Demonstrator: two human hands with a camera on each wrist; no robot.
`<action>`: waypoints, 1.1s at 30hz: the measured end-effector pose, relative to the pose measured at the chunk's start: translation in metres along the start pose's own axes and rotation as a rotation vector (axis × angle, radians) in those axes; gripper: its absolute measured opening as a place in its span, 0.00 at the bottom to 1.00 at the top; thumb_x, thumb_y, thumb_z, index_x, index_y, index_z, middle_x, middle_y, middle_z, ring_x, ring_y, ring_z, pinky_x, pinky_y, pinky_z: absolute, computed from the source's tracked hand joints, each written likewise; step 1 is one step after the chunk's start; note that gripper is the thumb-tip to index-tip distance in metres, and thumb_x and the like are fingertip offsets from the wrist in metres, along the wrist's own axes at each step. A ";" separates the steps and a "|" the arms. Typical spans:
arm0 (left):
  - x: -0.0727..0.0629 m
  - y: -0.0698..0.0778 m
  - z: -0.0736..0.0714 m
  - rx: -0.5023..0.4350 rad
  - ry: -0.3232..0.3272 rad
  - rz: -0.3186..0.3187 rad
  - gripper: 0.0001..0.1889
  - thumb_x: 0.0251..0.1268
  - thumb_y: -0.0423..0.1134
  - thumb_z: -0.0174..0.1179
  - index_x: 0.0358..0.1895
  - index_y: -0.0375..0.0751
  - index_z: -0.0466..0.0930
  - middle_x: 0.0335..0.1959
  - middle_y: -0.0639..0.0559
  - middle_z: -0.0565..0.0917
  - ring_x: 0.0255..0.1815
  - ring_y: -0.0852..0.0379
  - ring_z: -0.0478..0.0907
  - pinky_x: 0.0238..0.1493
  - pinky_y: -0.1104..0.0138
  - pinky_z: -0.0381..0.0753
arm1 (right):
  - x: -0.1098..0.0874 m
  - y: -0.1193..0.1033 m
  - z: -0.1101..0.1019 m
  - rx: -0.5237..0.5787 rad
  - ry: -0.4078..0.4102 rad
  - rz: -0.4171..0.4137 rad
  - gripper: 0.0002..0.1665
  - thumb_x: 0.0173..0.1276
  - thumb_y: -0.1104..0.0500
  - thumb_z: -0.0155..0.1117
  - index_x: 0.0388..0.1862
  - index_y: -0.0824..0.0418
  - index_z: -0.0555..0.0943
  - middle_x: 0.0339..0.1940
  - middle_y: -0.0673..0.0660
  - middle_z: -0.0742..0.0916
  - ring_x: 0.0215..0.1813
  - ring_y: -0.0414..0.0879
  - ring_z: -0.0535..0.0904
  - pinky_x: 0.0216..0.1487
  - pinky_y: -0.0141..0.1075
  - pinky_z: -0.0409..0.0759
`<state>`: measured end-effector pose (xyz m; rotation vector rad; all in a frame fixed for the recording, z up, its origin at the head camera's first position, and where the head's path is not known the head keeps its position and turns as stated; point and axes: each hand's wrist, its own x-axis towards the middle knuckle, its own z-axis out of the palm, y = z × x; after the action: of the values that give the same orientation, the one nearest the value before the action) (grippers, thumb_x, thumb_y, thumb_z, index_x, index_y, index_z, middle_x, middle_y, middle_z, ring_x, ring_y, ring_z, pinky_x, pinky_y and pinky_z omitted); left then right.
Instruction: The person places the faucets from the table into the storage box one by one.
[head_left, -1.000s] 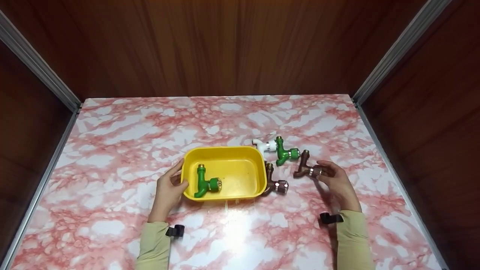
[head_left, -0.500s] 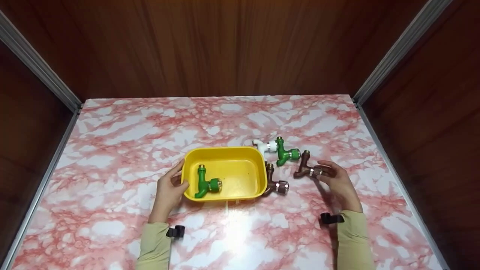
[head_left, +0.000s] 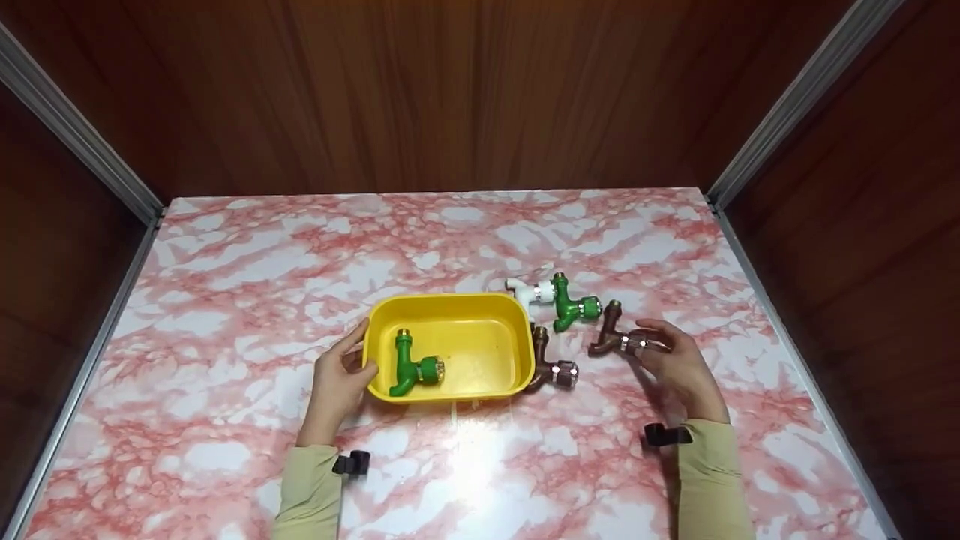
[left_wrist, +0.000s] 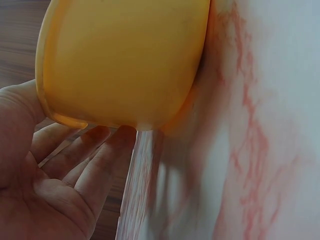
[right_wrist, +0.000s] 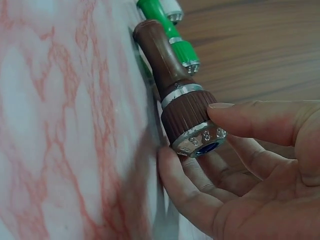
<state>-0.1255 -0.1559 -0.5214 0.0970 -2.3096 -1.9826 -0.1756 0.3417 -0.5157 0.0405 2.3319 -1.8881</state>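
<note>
A yellow plastic tub stands mid-table, with a green tap lying inside. My left hand grips the tub's left end, its thumb at the rim and the fingers against the outer wall. In the left wrist view the tub's end wall hides some fingertips. My right hand pinches the ribbed knob of a brown tap to the tub's right. From the right wrist view, fingertips touch opposite sides of that brown knob; whether the tap rests fully on the table I cannot tell.
Another brown tap lies against the tub's right side, partly hidden by it. Behind are a white tap and a second green tap, close together. Dark wood panels bound the marbled table.
My right hand has shifted very slightly to the right, and the brown tap at its fingers has turned a little, showing more of its knob. The left hand and tub stay put.
</note>
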 end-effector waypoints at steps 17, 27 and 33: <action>-0.006 0.016 0.000 0.004 -0.021 0.021 0.33 0.54 0.18 0.55 0.68 0.36 0.67 0.62 0.34 0.72 0.55 0.37 0.76 0.49 0.68 0.80 | -0.001 0.000 -0.002 0.193 -0.002 0.065 0.31 0.65 0.75 0.56 0.65 0.80 0.59 0.48 0.65 0.78 0.44 0.47 0.83 0.52 0.43 0.80; -0.004 0.007 -0.001 0.021 -0.014 0.035 0.34 0.54 0.19 0.55 0.68 0.41 0.68 0.64 0.41 0.73 0.55 0.43 0.77 0.51 0.66 0.79 | 0.000 0.002 -0.001 0.182 0.023 0.120 0.34 0.65 0.70 0.60 0.66 0.80 0.60 0.43 0.58 0.82 0.42 0.45 0.83 0.52 0.41 0.80; -0.003 0.007 0.000 -0.005 -0.014 0.040 0.34 0.53 0.18 0.55 0.68 0.37 0.68 0.65 0.38 0.71 0.55 0.39 0.76 0.51 0.65 0.79 | 0.001 0.003 0.001 0.179 0.056 0.118 0.32 0.66 0.68 0.61 0.64 0.82 0.62 0.41 0.56 0.83 0.41 0.45 0.84 0.48 0.39 0.82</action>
<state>-0.1229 -0.1543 -0.5147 0.0362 -2.2963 -1.9755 -0.1766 0.3412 -0.5185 0.2472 2.1357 -2.0542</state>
